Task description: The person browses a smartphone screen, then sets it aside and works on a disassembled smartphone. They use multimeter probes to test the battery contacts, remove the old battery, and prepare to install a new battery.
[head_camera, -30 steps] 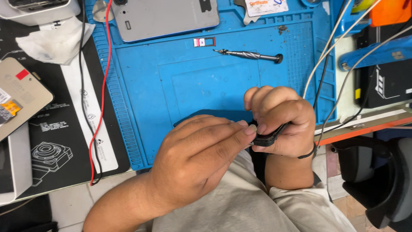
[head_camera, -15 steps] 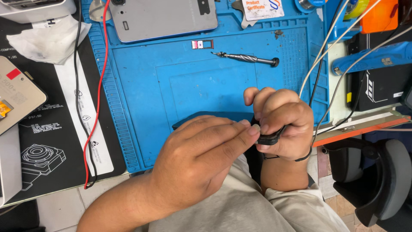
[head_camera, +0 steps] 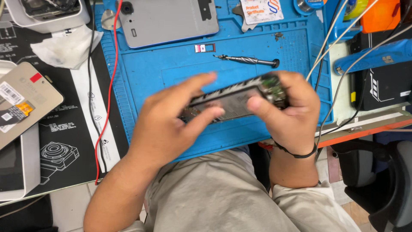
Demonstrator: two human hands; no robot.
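Opened phone (head_camera: 234,101) spans between both hands above blue mat (head_camera: 146,73); left hand (head_camera: 171,122) pinches one end, right hand (head_camera: 287,109) clasps the other.

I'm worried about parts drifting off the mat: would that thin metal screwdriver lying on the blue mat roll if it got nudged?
Probably yes. The slim metal precision screwdriver looks round along its twisted shaft and lies flat, so a sideways nudge would likely roll it. The blue silicone work mat appears grippy, which may slow it. It looks light and stiff.
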